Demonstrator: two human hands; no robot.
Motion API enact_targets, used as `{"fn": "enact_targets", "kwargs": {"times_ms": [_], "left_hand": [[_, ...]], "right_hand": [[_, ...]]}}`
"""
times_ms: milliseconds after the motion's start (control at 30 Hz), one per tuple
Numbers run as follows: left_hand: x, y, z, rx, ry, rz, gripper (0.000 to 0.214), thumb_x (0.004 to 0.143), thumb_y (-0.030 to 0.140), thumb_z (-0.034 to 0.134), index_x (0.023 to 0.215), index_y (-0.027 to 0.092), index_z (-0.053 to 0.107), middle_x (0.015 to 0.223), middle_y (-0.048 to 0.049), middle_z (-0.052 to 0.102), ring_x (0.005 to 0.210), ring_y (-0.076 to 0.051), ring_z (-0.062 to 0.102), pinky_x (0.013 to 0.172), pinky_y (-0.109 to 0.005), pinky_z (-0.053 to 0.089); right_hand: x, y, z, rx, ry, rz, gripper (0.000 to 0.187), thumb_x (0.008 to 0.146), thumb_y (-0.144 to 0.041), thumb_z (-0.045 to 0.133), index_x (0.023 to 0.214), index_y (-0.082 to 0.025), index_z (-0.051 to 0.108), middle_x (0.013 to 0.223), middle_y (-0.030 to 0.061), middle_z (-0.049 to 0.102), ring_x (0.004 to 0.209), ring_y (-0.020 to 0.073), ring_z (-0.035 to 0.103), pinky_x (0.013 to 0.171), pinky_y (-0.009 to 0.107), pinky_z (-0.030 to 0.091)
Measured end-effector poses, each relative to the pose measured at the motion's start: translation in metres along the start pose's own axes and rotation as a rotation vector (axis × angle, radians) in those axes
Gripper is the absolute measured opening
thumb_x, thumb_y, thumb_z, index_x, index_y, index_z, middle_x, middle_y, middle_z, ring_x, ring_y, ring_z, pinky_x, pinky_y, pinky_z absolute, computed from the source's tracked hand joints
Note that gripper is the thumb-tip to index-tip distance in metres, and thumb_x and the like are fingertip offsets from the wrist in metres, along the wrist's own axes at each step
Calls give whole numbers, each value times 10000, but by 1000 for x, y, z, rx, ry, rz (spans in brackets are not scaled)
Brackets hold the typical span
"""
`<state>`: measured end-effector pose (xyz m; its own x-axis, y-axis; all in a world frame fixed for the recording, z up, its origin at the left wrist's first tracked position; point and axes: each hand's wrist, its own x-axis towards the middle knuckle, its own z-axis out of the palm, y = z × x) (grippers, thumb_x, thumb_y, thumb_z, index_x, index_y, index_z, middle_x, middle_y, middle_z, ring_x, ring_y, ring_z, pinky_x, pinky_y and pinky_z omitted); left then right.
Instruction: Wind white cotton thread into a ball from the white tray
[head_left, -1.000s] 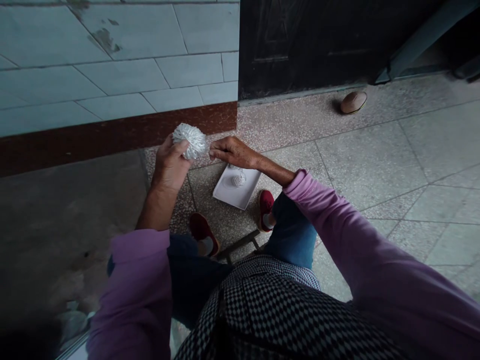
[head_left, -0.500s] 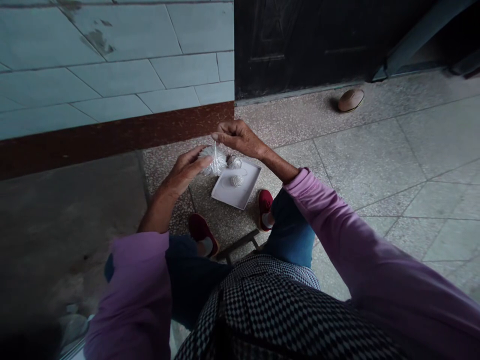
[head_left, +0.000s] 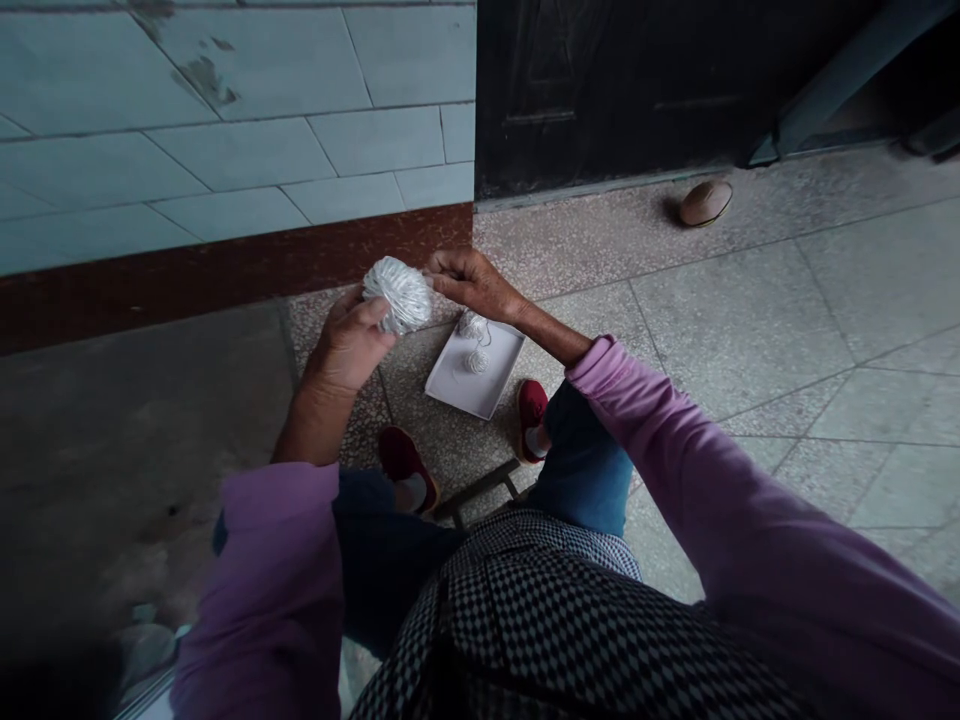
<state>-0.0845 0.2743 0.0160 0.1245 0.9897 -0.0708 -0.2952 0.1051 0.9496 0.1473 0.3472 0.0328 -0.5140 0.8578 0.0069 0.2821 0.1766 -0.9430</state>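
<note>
White thread ball [head_left: 397,295] clenched in the left hand [head_left: 349,345], held above the terrazzo floor [head_left: 570,240]. Right hand [head_left: 472,283] just beside the ball, fingertips drawn together; whether they pinch a strand, cannot tell. Nearer, on a white tray [head_left: 457,385], two small thread balls [head_left: 475,361]. Red shoes [head_left: 405,465] nearer still.

The left hand [head_left: 349,345] hides the underside of the white thread ball [head_left: 399,293]; pale objects [head_left: 142,645] in the dark lower-left corner are unidentifiable.

Head-worn view, facing forward and down at the hands [head_left: 349,345] [head_left: 472,285]
</note>
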Motion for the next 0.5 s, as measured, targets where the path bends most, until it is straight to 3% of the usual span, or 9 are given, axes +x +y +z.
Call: {"fn": "enact_targets", "kwargs": {"times_ms": [133,267,400,500], "left_hand": [[3,-2,-4,-13,30,41,605,770,678,1099,1185,329,830,1206,-106,878,1404,-420,816,1081,-532,744],[5,-8,-10,-99,142,-18,759,701,716,1181,1227,307,817,1461,-112,889,1522,-418,728,1073,-488,696],[7,-13,-16,-96,178,-64,839,759,797,1142,1328,300,777,1613,-116,858,1594,-432,659,1097,-496,634],[9,-15,-21,-23,179,-43,799,841,822,1085,1336,313,719,1562,-84,862,1539,-392,661,1082,-486,581]], "right_hand": [[-2,1,8,-56,-45,-16,495,1273,-386,799,827,-270,616,822,9,641,942,208,578,890,374,467],[-5,0,17,-101,-110,-47,441,1264,-165,737,853,-248,599,858,-1,641,958,197,584,923,353,460],[-8,0,21,-152,-134,-33,421,1251,-103,707,866,-250,621,879,13,671,948,224,604,937,363,468],[-11,4,25,-164,-188,-40,390,1257,-108,698,887,-232,682,898,23,706,943,227,633,955,364,481]]}}
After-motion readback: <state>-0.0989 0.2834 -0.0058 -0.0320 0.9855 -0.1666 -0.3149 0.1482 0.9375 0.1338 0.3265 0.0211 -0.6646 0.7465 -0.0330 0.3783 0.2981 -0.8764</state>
